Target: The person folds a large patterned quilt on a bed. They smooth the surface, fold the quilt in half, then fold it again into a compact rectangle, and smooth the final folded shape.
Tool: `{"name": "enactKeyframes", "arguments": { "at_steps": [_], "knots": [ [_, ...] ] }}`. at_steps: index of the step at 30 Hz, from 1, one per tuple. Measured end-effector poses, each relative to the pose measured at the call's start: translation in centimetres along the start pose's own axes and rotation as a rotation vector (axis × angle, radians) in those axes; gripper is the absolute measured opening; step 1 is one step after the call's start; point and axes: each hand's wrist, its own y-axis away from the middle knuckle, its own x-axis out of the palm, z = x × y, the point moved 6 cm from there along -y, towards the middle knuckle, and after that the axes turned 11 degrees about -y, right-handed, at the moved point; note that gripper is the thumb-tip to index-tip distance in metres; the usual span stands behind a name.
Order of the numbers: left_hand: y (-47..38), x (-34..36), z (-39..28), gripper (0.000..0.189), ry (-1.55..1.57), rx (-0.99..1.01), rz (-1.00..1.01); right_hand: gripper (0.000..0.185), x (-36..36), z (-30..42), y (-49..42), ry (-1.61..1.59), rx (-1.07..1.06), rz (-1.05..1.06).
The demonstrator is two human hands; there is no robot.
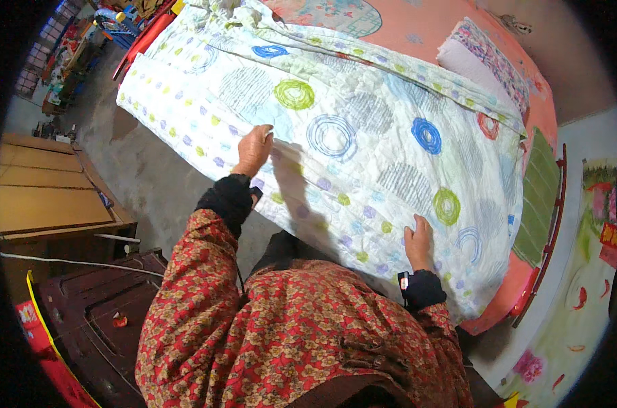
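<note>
A white quilt (362, 130) printed with blue, green, red and grey circles covers much of the bed before me. Along the side nearest me runs a folded-over band (288, 196) with small purple, green and blue dots. My left hand (255, 150) is at the band's upper edge, its fingers curled on the cloth. Further right along the same edge is my right hand (419, 244), thumb and fingers at the fabric. The fingertips' undersides are hidden. At the far left end the quilt is bunched (226, 18).
A pink sheet (415, 23) shows beyond the quilt. A floral pillow (487, 61) and a green striped cloth (535, 199) lie toward the right end, near a red bed rail (553, 224). Wooden cabinet (53, 188) and dark panel (99, 316) stand left, with a white cable (84, 262).
</note>
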Motion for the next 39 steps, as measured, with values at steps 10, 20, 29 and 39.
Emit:
{"name": "enactKeyframes", "arguments": {
  "at_steps": [10,20,29,39],
  "knots": [
    [-8.3,3.3,8.8,0.018,-0.374,0.256,0.429,0.064,5.6,-1.4,-3.9,0.312,0.344,0.216],
    [-10.7,3.6,9.9,0.016,-0.420,0.393,0.482,0.065,5.7,-0.7,-4.9,0.311,0.480,0.224],
    [-10.2,1.8,9.0,0.031,-0.089,0.042,0.140,0.054,3.3,-2.3,-5.3,0.281,0.408,0.162],
    [-0.2,4.8,7.1,0.080,-0.259,-0.072,0.292,0.043,5.2,3.4,-3.4,0.171,0.241,0.078]
  ]
}}
